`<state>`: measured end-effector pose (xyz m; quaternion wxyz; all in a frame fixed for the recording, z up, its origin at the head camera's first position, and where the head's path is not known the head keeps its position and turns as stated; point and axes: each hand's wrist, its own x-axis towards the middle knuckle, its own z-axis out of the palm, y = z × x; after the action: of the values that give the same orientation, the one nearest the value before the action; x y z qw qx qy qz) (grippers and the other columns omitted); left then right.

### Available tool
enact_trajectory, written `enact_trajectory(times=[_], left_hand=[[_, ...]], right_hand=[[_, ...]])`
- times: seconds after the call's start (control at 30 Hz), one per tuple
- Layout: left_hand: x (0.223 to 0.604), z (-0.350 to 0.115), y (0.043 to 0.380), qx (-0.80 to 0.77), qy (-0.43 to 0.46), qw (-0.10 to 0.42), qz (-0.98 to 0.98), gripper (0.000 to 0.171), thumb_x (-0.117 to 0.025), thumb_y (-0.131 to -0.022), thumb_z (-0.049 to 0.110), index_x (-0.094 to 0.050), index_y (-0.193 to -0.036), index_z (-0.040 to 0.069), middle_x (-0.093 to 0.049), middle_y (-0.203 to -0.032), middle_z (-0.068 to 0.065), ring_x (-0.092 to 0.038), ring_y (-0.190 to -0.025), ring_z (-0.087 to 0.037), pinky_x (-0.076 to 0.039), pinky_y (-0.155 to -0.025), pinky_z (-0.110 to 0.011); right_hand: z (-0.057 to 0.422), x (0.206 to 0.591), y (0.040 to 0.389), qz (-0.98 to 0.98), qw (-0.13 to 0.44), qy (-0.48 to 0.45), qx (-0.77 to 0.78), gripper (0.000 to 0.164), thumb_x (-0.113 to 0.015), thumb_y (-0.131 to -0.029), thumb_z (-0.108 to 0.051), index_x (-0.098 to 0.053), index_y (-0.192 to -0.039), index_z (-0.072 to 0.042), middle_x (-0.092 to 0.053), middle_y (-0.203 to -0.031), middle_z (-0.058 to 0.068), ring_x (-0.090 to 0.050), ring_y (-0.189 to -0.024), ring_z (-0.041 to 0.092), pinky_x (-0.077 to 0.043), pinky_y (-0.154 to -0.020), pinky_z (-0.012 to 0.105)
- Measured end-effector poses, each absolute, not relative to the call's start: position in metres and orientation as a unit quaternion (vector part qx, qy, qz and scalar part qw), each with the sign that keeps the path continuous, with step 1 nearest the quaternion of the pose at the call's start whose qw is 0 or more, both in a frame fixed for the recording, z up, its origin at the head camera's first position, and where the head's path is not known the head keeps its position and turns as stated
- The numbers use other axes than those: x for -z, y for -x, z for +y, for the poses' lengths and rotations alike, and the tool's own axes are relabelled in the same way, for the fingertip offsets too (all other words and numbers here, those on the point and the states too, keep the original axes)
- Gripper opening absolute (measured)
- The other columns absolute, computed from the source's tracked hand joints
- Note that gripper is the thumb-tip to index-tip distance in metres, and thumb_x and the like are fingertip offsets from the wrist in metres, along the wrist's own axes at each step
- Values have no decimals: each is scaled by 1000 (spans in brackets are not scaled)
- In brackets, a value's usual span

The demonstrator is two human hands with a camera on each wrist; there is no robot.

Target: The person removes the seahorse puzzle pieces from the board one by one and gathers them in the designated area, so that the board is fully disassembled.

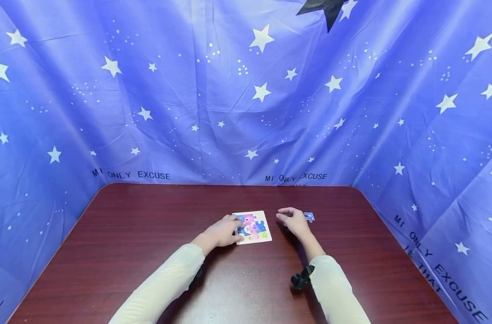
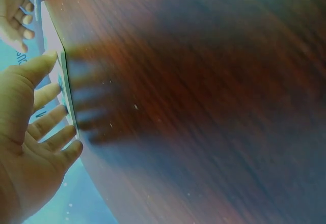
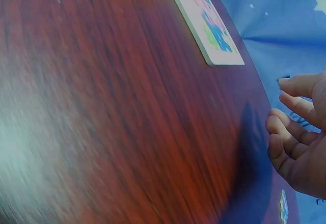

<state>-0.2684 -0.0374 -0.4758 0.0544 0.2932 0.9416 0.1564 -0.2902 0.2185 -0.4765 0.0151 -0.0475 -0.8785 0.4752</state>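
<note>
A small jigsaw puzzle board [image 1: 252,241] with a white frame and a pink animal picture lies on the table. My left hand [image 1: 223,231] rests on the board's left side, fingers spread and fairly straight, covering part of the picture. To the right of the board is my right hand [image 1: 294,221], raised slightly over the table. In the right wrist view its fingertips pinch a small dark puzzle piece [image 3: 283,78], mostly hidden by the fingers. A pale area shows at the board's upper right. Just beyond the right hand lies a loose blue puzzle piece [image 1: 309,216].
The dark red wooden table [image 1: 149,270] has rounded far corners. Blue star-printed cloth [image 1: 230,90] hangs behind it and along both sides. A black wrist camera [image 1: 301,277] is strapped at the right sleeve.
</note>
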Motion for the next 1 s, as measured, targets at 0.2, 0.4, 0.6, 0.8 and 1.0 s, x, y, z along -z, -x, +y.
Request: enact_trajectory(times=[0.2,0.4,0.6,0.8,1.0], left_hand=[[475,-36,268,-166,-285,57,942,42,-65,-86,32,-61,-121,10,-52,-130,-10,-43,-127,-29,-36,-106,-38],[473,-36,266,-173,-279,59,943,42,-66,-85,31,-61,-120,9,-53,-129,-9,-43,-126,-28,-37,-105,-37],[474,-36,266,-175,-275,62,943,41,-66,-85,30,-62,-120,9,-53,-128,-9,-45,-122,-25,-39,-104,-36],[473,-38,265,-185,-287,58,938,38,-65,-85,27,-62,-117,5,-54,-126,-12,-46,-122,-28,-39,-104,-37],[471,-37,265,-180,-291,53,938,38,-65,-85,27,-62,-117,6,-54,-124,-12,-46,-120,-29,-41,-101,-37]], right_hand=[[202,480,289,-872,1,33,-488,27,-66,-84,-16,-66,-106,0,-68,-85,13,-57,-61,14,-47,-52,26],[187,477,289,-872,2,16,-490,26,-67,-83,-15,-67,-105,0,-68,-82,13,-58,-59,15,-47,-50,27],[175,477,289,-879,-6,2,-477,25,-67,-83,-14,-67,-104,0,-68,-85,12,-59,-62,12,-46,-54,23],[166,477,289,-901,6,-18,-432,23,-68,-82,-16,-69,-101,-4,-68,-84,8,-58,-72,12,-46,-65,23],[160,478,290,-909,2,-29,-415,25,-70,-80,-15,-68,-103,-4,-66,-82,6,-57,-75,14,-45,-69,25]])
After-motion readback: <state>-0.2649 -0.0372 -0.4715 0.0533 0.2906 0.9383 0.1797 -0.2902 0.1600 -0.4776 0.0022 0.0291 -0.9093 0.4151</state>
